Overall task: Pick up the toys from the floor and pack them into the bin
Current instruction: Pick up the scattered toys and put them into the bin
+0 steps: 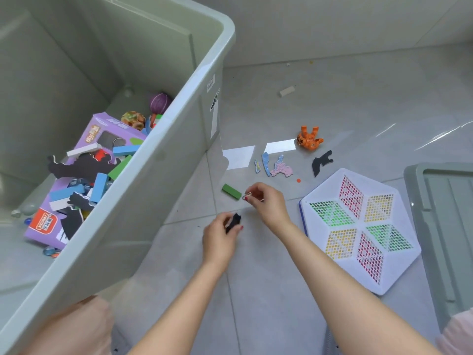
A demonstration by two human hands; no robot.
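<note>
The grey-green bin (179, 103) stands at the left, holding a purple box, coloured blocks, balls and black cut-outs. My left hand (220, 237) is shut on a small black piece (233, 222) just above the floor. My right hand (266, 201) pinches a small metal ring (247, 194) next to a green block (231, 191) lying on the tiles. Farther off lie several pastel puzzle pieces (277, 167), a black cut-out (321, 162), an orange tiger figure (309, 138) and a pale block (287, 91).
A white hexagonal mesh board (358, 226) with coloured panels lies on the floor at the right. The bin's grey-green lid (445, 226) lies beyond it at the right edge. A tiny orange dot (298, 180) sits on the tiles. My knees show at the bottom corners.
</note>
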